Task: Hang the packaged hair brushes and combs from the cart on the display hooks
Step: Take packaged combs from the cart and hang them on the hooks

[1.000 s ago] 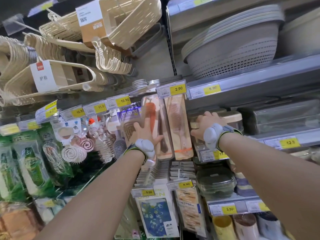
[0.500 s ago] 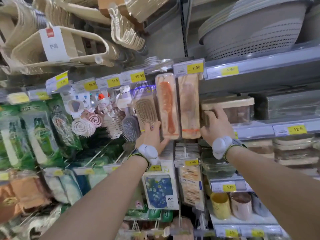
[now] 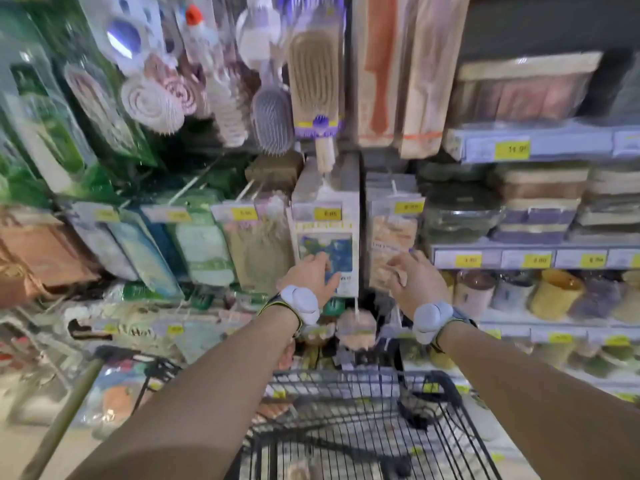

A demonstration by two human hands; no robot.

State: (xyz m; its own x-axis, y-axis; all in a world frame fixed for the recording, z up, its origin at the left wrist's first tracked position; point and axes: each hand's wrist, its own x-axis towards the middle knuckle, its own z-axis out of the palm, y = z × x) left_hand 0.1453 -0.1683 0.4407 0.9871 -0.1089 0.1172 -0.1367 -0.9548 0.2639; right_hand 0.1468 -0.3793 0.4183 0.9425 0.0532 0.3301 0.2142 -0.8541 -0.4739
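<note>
Beige paddle brush (image 3: 313, 77) in clear packaging, crossed near the handle by a purple and yellow label band, hangs high in the middle of the display with its pale handle pointing down; just to its left hangs a grey oval brush (image 3: 272, 119), bristles facing out; just to its right two long flat packs hang side by side, an orange comb pack (image 3: 375, 71) and a pale pink comb pack (image 3: 424, 81), each crossed by an orange line near its lower edge; thin metal hooks (image 3: 195, 181) jut out below and to the left of the brushes. Well below the brushes, the left hand (image 3: 311, 278) is held before a white box printed with a blue picture (image 3: 327, 251), its grip spread, fingers relaxed and holding nothing; the right hand (image 3: 415, 282) is held before a pack with an orange pattern (image 3: 391, 237), its grip loosely curled and holding nothing; motion blur hides whether either hand touches the pack behind it. Each wrist carries a pale grey puck on a band, left (image 3: 299, 303) and right (image 3: 429, 320). Under both forearms stands the black wire cart (image 3: 346, 389); its contents are too blurred to name. Right of the hooks, grey shelves with yellow price tags (image 3: 512, 148) carry lidded containers and a row of cups (image 3: 554, 292).
</note>
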